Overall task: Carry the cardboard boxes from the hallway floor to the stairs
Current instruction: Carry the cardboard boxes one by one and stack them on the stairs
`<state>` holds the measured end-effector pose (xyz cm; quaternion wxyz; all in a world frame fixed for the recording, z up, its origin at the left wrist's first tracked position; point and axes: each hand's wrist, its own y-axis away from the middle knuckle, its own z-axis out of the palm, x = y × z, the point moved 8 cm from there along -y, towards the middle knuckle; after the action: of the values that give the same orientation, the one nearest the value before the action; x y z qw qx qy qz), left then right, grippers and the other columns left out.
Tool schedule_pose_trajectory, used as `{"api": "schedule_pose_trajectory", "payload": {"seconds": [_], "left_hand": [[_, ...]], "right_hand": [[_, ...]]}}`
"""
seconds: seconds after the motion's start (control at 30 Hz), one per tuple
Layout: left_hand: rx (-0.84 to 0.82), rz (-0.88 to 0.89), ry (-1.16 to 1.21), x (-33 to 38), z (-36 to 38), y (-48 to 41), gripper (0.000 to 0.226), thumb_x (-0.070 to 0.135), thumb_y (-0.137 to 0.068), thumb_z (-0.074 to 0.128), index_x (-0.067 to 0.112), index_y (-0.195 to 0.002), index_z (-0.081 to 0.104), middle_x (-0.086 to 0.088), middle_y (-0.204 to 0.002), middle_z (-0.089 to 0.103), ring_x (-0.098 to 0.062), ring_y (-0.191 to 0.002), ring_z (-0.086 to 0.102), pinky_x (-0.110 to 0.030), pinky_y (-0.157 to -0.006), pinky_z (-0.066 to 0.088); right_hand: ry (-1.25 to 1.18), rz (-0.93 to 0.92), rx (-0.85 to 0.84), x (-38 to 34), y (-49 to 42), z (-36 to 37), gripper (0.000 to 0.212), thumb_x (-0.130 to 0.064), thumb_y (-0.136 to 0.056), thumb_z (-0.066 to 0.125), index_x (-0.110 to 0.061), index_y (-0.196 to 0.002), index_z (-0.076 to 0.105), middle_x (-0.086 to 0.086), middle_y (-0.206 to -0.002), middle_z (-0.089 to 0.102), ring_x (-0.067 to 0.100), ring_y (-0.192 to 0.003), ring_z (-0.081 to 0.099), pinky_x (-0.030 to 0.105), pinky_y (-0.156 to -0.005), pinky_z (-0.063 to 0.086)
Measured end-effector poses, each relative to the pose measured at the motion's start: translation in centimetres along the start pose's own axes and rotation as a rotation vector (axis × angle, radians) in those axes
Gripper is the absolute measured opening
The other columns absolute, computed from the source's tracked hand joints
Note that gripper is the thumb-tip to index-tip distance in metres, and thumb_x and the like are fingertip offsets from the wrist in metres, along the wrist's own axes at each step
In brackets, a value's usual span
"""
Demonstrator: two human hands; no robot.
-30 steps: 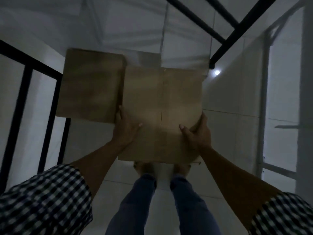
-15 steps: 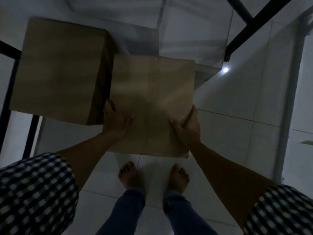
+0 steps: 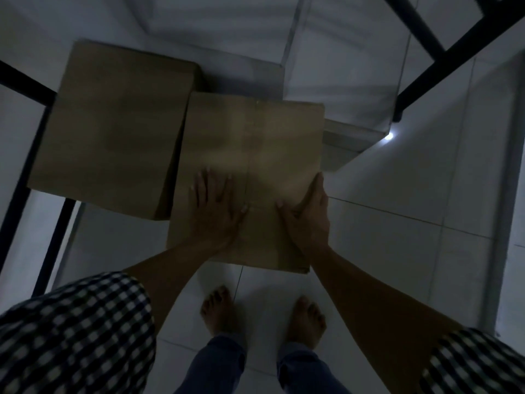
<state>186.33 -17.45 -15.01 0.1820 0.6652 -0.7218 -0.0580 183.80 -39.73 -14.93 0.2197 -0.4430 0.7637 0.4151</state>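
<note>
White floor tiles (image 3: 383,251) fill the dim room, and white steps (image 3: 341,81) rise at 12 o'clock. One black rail (image 3: 56,237) stands at 9 o'clock and another black rail (image 3: 454,56) slants at 1 o'clock. A small bright light (image 3: 390,135) shines at 2 o'clock, low by the steps.

The left hand (image 3: 216,211) lies flat on top of the middle box (image 3: 255,143), near its close end. Its fingers are straight and spread a little, pointing to 12 o'clock. The right hand (image 3: 309,220) holds the right edge of the same box. Its thumb lies on top and its fingers bend over the edge.

The middle box is brown cardboard with a seam down its top. Its far end reaches the steps and its close end sticks out over the floor. The side box (image 3: 113,123), also brown cardboard, sits at 10 o'clock, just beside it.

Most of the right fingers hide behind the box edge. I cannot tell if the middle box rests on a step or is held up. Two bare feet (image 3: 218,311) stand at 6 o'clock below blue trouser legs (image 3: 218,365). Checked sleeves (image 3: 74,331) are cut off at the bottom corners. Both box tops are too dark and blurry to read any writing.
</note>
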Motion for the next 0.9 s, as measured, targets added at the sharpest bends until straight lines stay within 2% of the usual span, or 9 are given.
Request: {"api": "schedule_pose_trajectory", "payload": {"seconds": [0.1,0.2,0.37,0.47,0.77,0.9], "left_hand": [[0.031,0.046,-0.024,-0.5,0.3,-0.4,0.083,0.069,-0.092,0.021,0.019,-0.158,0.015,-0.024,-0.163,-0.006,-0.044,-0.149,-0.005,-0.054,-0.12,-0.002],[0.07,0.082,-0.018,-0.8,0.3,-1.2,0.08,0.068,-0.094,0.025,0.02,-0.158,0.018,-0.026,-0.162,-0.002,-0.046,-0.149,-0.001,-0.056,-0.119,0.002],[0.099,0.149,-0.135,-1.1,-1.0,-3.5,0.08,0.068,-0.095,0.018,0.017,-0.157,0.022,-0.029,-0.161,0.005,-0.047,-0.148,0.005,-0.06,-0.117,0.014],[0.084,0.177,-0.164,-1.7,-1.4,-4.7,0.081,0.07,-0.095,0.014,0.018,-0.158,0.019,-0.027,-0.162,0.006,-0.046,-0.149,0.005,-0.059,-0.117,0.013],[0.05,0.166,-0.167,-1.6,-1.8,-4.8,0.081,0.069,-0.094,0.019,0.019,-0.158,0.017,-0.025,-0.163,0.003,-0.044,-0.149,0.002,-0.056,-0.117,0.008],[0.02,0.16,-0.152,-0.6,-2.5,-2.7,0.081,0.067,-0.094,0.019,0.016,-0.156,0.027,-0.028,-0.161,0.012,-0.049,-0.147,0.01,-0.057,-0.117,0.01]], "right_hand": [[0.037,-0.016,0.026,0.2,0.1,0.3,0.108,-0.062,-0.085,0.069,-0.033,-0.161,-0.002,0.001,-0.168,0.011,0.031,-0.144,0.037,0.051,-0.104,0.045],[0.049,-0.025,0.039,-0.1,-0.3,0.6,0.106,-0.06,-0.087,0.069,-0.034,-0.161,-0.002,0.001,-0.167,0.016,0.03,-0.142,0.04,0.048,-0.105,0.043],[0.021,-0.032,0.083,-1.3,-1.6,1.0,0.104,-0.057,-0.088,0.069,-0.033,-0.162,0.0,0.001,-0.165,0.023,0.029,-0.139,0.044,0.041,-0.104,0.041],[0.017,-0.011,0.097,-1.8,-2.1,1.5,0.103,-0.056,-0.089,0.069,-0.032,-0.162,-0.001,0.001,-0.166,0.019,0.029,-0.141,0.042,0.04,-0.105,0.04],[0.064,0.02,0.089,-2.0,-2.4,1.8,0.105,-0.056,-0.088,0.069,-0.029,-0.162,-0.001,0.005,-0.165,0.02,0.033,-0.14,0.043,0.046,-0.105,0.043],[0.142,0.05,0.026,-2.8,-2.3,1.4,0.102,-0.057,-0.088,0.068,-0.031,-0.161,0.002,0.009,-0.165,0.016,0.038,-0.142,0.038,0.052,-0.103,0.044]]}}
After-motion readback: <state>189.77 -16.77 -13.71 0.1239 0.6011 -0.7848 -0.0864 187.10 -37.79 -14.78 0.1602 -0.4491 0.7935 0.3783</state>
